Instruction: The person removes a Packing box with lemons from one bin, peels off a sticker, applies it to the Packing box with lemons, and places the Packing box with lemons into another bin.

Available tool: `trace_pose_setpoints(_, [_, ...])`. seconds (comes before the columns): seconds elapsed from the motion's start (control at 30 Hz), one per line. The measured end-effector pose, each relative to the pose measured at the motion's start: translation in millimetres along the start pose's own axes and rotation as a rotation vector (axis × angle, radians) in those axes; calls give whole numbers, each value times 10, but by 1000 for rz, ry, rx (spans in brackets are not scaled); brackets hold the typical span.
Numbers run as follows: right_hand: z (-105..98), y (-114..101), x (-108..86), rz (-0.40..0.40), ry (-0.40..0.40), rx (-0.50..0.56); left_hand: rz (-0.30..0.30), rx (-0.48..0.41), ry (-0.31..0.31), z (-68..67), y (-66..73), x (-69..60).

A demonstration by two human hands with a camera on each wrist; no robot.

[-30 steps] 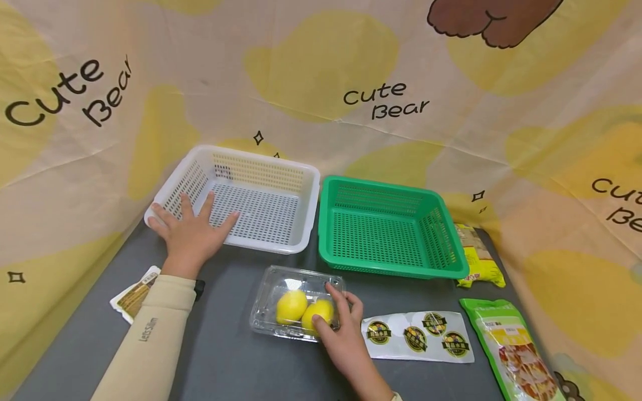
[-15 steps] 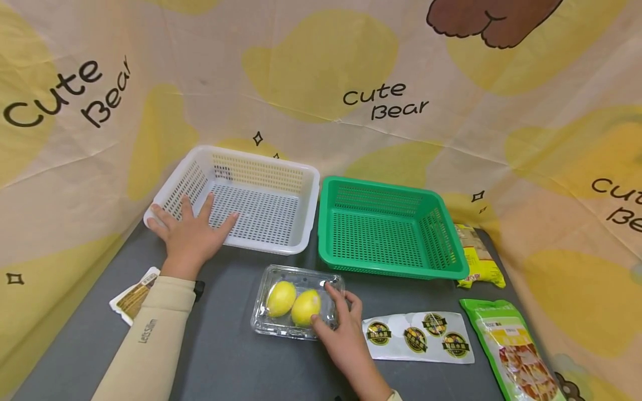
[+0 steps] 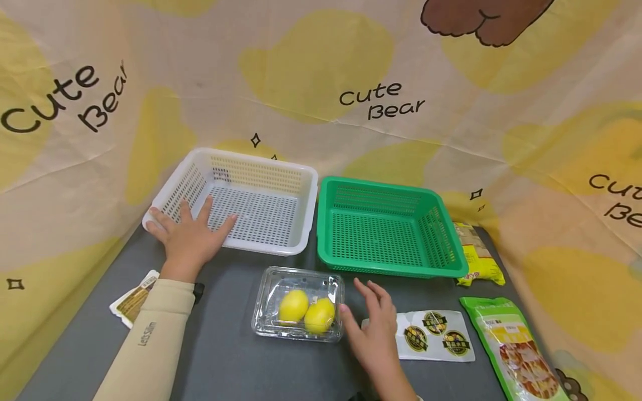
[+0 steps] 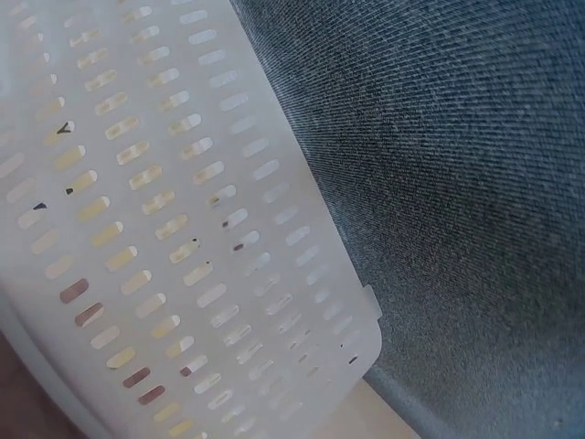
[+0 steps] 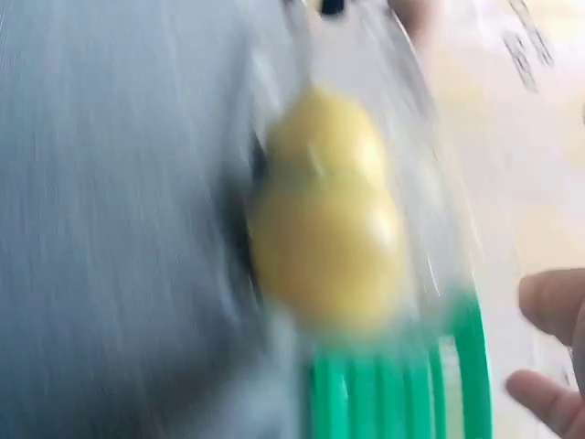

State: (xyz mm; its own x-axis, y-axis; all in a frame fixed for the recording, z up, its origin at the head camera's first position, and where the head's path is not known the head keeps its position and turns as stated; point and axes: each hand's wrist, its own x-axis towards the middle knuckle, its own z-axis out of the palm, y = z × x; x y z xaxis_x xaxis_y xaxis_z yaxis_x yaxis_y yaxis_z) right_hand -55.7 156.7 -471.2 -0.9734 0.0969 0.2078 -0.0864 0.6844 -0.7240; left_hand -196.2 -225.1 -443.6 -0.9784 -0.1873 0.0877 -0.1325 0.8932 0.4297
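Observation:
A clear plastic box [image 3: 271, 287] with its lid down stands on the dark table, two yellow lemons [image 3: 293, 306] lying inside. Just right of it is my right hand [image 3: 375, 328], its fingers loosely bent and holding nothing. The thumb tip is close to the box's edge; I cannot tell whether they touch. My left hand [image 3: 189, 242] rests with spread fingers over the near left rim of a white basket [image 3: 273, 248]. That basket's slotted wall [image 4: 183, 210] fills much of the left wrist view. In the right wrist view the lemons [image 5: 329, 247] are blurred.
A green basket [image 3: 393, 268] stands beside the white one. Right of my right hand lie a sheet of round stickers [image 3: 436, 334] and a green food packet [image 3: 516, 351]. A yellow packet [image 3: 478, 256] is at the back right, a small sachet [image 3: 132, 301] at the left.
My right hand has let go of the box and moved right, now covering part of the sticker sheet. Inside the box the lemons rolled left, then back right. My left hand stays put.

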Motion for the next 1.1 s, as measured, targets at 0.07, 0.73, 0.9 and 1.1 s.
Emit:
trace_pose_setpoints(0.07, [-193, 156, 33, 26, 32, -37, 3, -4, -1, 10, 0, 2])
trace_pose_setpoints(0.73, [-899, 1158, -65, 473, -149, -147, 52, -24, 24, 3, 19, 14])
trace_pose_setpoints(0.9, [-899, 1187, -70, 500, -137, -156, 198, -1, 112, 93, 542, -410])
trace_pose_setpoints(1.1, [-875, 1232, -29, 490, -140, -200, 584, -35, 94, 377, 1680, -1639])
